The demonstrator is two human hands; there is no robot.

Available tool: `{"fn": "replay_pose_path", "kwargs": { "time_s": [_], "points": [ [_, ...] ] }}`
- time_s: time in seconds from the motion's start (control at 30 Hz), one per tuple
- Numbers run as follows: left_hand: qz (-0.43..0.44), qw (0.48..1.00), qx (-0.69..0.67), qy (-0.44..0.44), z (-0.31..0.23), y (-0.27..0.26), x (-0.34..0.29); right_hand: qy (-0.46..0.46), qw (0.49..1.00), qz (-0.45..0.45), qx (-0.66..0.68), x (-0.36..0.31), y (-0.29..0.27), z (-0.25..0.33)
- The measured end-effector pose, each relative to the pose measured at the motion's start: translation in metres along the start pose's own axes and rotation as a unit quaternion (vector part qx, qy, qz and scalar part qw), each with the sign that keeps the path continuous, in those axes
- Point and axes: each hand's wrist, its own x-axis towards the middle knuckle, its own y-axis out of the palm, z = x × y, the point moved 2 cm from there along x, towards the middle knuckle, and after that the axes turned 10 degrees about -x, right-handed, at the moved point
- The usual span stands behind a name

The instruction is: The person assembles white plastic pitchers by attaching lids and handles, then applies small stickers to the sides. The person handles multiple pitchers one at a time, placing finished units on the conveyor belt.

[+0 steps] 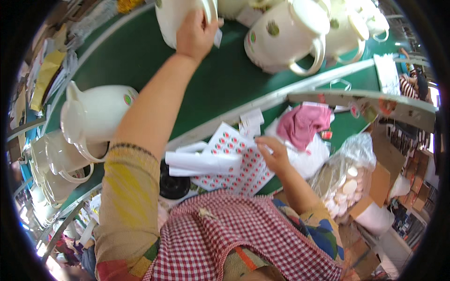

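My left hand [194, 37] is stretched far forward, its fingers wrapped round the handle of a cream plastic jug [171, 21] at the top edge. A small white paper piece [217, 38] shows beside that hand. Close to my body, my right hand [276, 154] is held over the right edge of a sheet of red and green stickers [229, 140]. Its thumb and forefinger come nearly together, with a tiny dark spot at the tip that is too small to name. Across the sheet lies a rolled white sheet [204, 164].
Several lidded cream jugs [286, 35] stand at the far right of the green conveyor belt [225, 65]; more jugs [101, 112] line its left. A pink cloth [304, 124] lies right of my right hand, near a plastic bag of round cream pieces [349, 182]. A metal rail [276, 96] borders the belt.
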Motion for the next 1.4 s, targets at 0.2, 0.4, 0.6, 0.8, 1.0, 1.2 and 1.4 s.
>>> {"fn": "replay_pose_path", "kwargs": {
  "time_s": [0.2,0.4,0.6,0.8,1.0,1.2,1.4],
  "points": [
    [-0.016,1.0,-0.009,-0.009,0.007,0.006,-0.014,-0.041,0.989,-0.019,-0.144,-0.012,-0.002,-0.004],
    [0.083,0.991,-0.031,-0.1,-0.051,-0.05,-0.054,0.021,0.987,0.1,-0.123,-0.013,0.014,0.016],
    [0.465,0.572,-0.251,-0.628,-0.146,-0.135,-0.246,0.024,0.971,0.178,-0.16,-0.011,0.051,0.03],
    [0.231,0.532,-0.301,-0.757,-0.168,-0.153,-0.32,0.195,0.918,0.32,0.132,-0.004,0.04,0.04],
    [0.056,0.518,-0.401,-0.753,-0.189,-0.142,-0.32,0.188,0.919,0.3,0.174,-0.011,0.05,0.074],
    [-0.091,0.566,-0.441,-0.69,-0.196,-0.152,-0.317,-0.233,0.966,-0.111,-0.02,-0.047,0.041,0.121],
    [-0.138,0.583,-0.478,-0.642,-0.214,-0.161,-0.312,-0.216,0.974,-0.052,-0.049,-0.065,0.059,0.14]
  ]
}}
